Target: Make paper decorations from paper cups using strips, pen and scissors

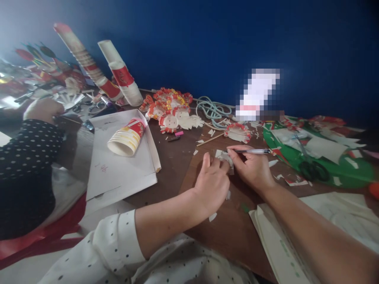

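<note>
My right hand is closed around a pen, whose tip is near a small piece of white paper on the brown table. Pressing on that paper from the left is my left hand, its fingers partly bent and the thumb side raised. Part of the paper is hidden under both hands. A thin wooden stick lies just beyond them, beside a red-and-white paper cutout. Small white scraps are scattered around.
Stacked paper cups lean at the back; more cups lie on a white box lid. Paper cutouts and a coiled cord are behind. Scissors rest on a green sheet. Another person's dotted sleeve is left.
</note>
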Tool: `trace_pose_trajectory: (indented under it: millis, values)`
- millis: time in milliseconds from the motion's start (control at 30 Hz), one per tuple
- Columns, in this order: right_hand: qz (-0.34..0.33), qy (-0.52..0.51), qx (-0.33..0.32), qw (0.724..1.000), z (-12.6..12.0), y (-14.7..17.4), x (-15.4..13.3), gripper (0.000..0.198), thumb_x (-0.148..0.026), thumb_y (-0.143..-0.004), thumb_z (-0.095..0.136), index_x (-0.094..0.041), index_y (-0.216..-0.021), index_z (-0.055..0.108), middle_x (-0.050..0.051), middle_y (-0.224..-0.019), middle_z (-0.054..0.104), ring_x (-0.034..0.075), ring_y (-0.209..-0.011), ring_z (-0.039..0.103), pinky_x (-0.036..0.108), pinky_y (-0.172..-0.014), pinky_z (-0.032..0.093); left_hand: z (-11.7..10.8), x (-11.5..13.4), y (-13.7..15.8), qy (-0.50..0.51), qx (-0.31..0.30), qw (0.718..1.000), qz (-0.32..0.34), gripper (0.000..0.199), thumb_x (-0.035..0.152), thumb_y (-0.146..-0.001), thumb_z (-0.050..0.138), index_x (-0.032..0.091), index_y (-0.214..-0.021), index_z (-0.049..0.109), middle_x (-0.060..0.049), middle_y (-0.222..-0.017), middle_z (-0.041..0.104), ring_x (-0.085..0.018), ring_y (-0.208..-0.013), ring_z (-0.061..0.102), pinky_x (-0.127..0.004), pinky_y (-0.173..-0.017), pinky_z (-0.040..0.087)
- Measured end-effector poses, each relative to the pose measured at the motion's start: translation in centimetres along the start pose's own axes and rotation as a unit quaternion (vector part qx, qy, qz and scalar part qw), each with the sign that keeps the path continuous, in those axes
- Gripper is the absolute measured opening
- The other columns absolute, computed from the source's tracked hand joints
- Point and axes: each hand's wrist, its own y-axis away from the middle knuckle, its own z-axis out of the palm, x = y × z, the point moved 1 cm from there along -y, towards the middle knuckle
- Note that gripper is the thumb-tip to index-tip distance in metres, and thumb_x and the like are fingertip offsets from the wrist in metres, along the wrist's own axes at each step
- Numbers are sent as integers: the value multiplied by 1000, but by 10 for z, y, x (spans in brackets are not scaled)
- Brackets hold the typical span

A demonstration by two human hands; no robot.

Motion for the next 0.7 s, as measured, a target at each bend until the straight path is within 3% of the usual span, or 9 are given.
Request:
trace_pose_trajectory:
  millis: [700]
  values:
    - [-18, 30, -3, 999, 3, 1, 2, 25, -34, -94, 54, -17, -96, 73, 10, -95, 77, 25, -91, 72, 38, -84, 55, 2, -1, 1, 6, 18, 1000, 0, 28, 19, -93, 51, 14, -105, 76, -12, -119, 63, -29, -111, 53, -58, -113, 26]
